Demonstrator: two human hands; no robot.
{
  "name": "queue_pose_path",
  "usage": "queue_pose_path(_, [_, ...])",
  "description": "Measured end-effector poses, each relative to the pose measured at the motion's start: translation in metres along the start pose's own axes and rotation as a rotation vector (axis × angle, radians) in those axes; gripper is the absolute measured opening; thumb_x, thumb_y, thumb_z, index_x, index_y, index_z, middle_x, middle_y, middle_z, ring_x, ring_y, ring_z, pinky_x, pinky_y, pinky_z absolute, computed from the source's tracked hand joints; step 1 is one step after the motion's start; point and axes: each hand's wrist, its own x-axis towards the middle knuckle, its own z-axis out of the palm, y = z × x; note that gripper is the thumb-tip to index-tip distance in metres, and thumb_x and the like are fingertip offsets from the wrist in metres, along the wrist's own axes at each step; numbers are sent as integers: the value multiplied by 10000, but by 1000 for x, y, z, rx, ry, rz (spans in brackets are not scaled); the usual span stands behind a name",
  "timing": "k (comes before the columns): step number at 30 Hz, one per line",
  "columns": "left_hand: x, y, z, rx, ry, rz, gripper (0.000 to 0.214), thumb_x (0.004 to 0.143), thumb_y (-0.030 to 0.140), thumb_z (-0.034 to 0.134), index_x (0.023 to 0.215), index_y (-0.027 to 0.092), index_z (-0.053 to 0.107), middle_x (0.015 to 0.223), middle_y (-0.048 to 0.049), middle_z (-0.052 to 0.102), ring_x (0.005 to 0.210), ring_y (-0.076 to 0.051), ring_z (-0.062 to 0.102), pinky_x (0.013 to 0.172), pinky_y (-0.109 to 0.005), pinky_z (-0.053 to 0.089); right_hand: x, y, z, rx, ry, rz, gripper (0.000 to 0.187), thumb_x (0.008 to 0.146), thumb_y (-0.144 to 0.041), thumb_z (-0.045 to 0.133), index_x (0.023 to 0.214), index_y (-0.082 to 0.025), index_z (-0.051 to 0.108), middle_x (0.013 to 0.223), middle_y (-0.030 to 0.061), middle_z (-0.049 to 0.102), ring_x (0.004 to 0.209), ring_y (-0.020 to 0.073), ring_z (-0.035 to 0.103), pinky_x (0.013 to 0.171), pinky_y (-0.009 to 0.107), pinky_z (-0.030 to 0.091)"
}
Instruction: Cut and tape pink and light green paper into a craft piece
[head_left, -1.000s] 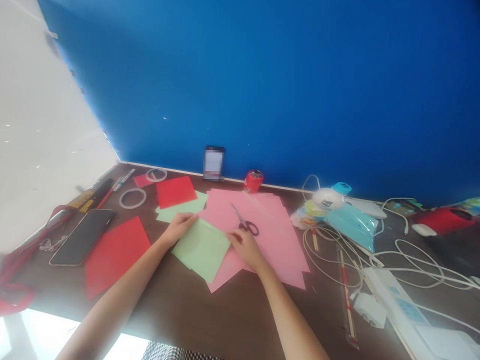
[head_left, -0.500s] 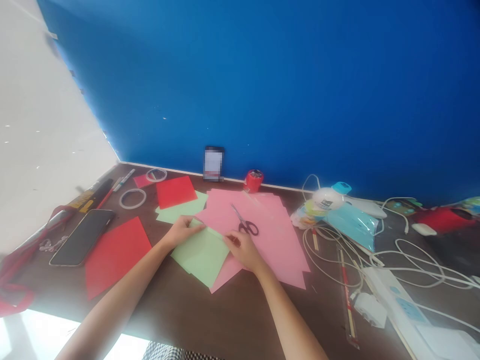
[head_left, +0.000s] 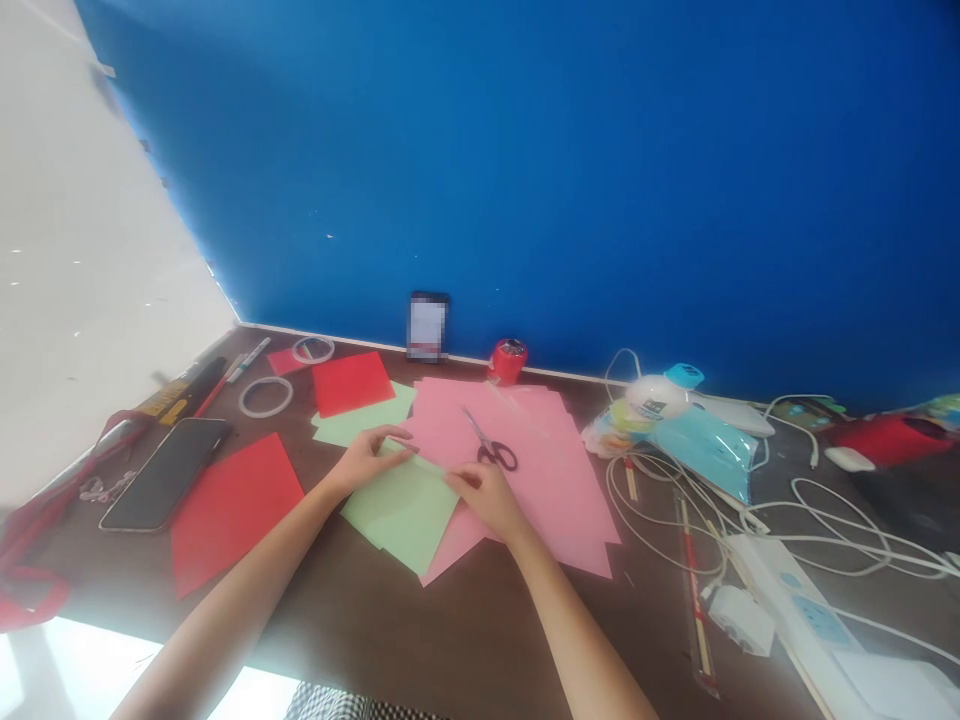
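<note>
A light green sheet of paper lies in front of me, partly over the pink sheets. My left hand is at its upper left corner, thumb on the top edge and fingers curled behind it. At the upper right corner, my right hand pinches the sheet between thumb and fingers. Scissors with dark handles rest on the pink paper, just beyond my right hand. Behind my left hand are another green sheet and a red sheet.
A larger red sheet and a phone lie to the left, with tape rings behind. To the right are a white bottle with a blue cap, tangled white cables and a power strip. A blue wall rises behind.
The fingers of my left hand have stretched a little forward and right along the paper's top edge. My right hand's fingers have closed slightly at the corner. The sheet has hardly moved.
</note>
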Motion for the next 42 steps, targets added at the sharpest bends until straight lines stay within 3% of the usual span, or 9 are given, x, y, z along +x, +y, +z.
queue_pose_path(3, [-1,4,1,71,-23,27,312,677,415,666,883,181,674,952,-65,686,926,-224,601,842,-323,447,-1,-1,1,15,-40,1,229,766,-359,549,704,-179,677,765,34,677,726,173,585,695,287,431])
queue_pose_path(7, [-1,2,1,101,-23,-2,238,674,404,662,756,183,694,871,-48,698,828,-202,625,800,-306,465,-2,-3,0,21,-35,-14,252,774,-376,530,715,-179,675,753,32,666,721,170,575,677,280,422])
queue_pose_path(13, [1,-1,-4,78,5,-12,258,679,410,648,766,174,702,870,-60,698,804,-205,629,735,-298,492,0,-3,-4,-24,25,-66,330,795,-412,486,643,-170,651,625,2,604,619,139,506,648,275,393])
queue_pose_path(21, [1,-3,-4,82,10,-27,238,676,401,661,763,184,700,865,-46,697,801,-195,626,745,-293,487,-2,-4,-4,-39,8,-18,263,783,-380,525,716,-181,683,710,25,659,685,161,528,662,283,399])
queue_pose_path(28, [2,-3,-7,99,-57,-26,229,682,394,654,768,186,694,908,-47,686,844,-199,619,782,-303,478,-2,-4,-6,-83,3,4,245,781,-384,541,737,-194,689,806,41,687,762,184,539,722,311,408])
queue_pose_path(33, [2,-3,-7,158,-94,15,223,701,384,637,812,203,706,917,-37,695,880,-200,616,814,-297,467,-3,-4,-4,-87,2,-20,243,785,-373,535,721,-191,682,786,39,686,740,175,548,703,303,412])
queue_pose_path(38, [1,-2,-4,186,-104,-8,229,704,400,628,749,191,709,822,-39,707,790,-196,630,713,-277,494,-3,-2,0,-70,5,-43,227,799,-357,517,732,-184,646,761,24,663,716,156,549,673,278,406])
queue_pose_path(42, [2,-3,-4,180,-104,10,213,707,381,628,747,183,698,826,-40,701,794,-186,631,727,-266,491,-2,-1,3,-42,-1,-56,255,828,-363,473,719,-179,613,719,10,633,685,143,535,643,262,399])
